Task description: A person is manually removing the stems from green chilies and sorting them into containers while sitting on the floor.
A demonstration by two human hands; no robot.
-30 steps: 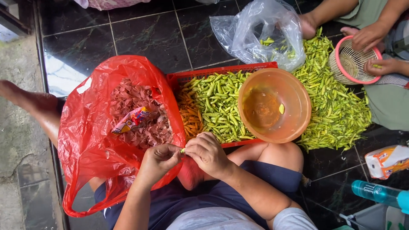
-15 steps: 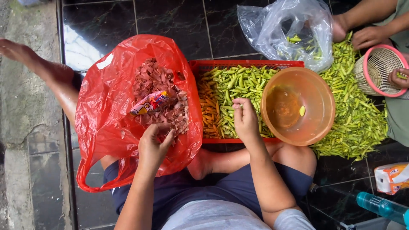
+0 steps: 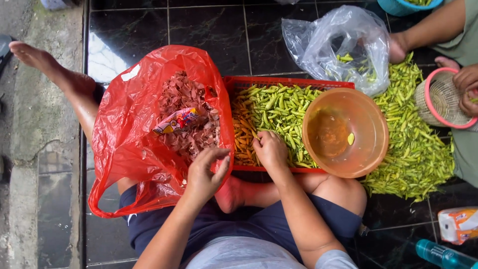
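I sit on a dark tiled floor with a red tray (image 3: 289,81) of green and orange chillies (image 3: 276,112) in front of me. My right hand (image 3: 269,150) rests on the chillies at the tray's near edge, fingers curled into them. My left hand (image 3: 205,172) hovers open, fingers spread, at the rim of a red plastic bag (image 3: 129,129) of reddish scraps (image 3: 186,114), with a small colourful packet (image 3: 174,121) on top. An orange plastic bowl (image 3: 345,132) holding one pale piece sits on the tray's right end.
A heap of green chillies (image 3: 413,144) lies on the floor to the right, beside a clear plastic bag (image 3: 338,45). Another person's hands (image 3: 468,87) hold a pink-rimmed basket (image 3: 440,99). A teal bottle (image 3: 443,254) and a small carton (image 3: 458,224) lie at lower right.
My hands, together over my lap a second ago, have parted. The right reached onto the tray's chillies; the left went to the red bag's rim and opened.
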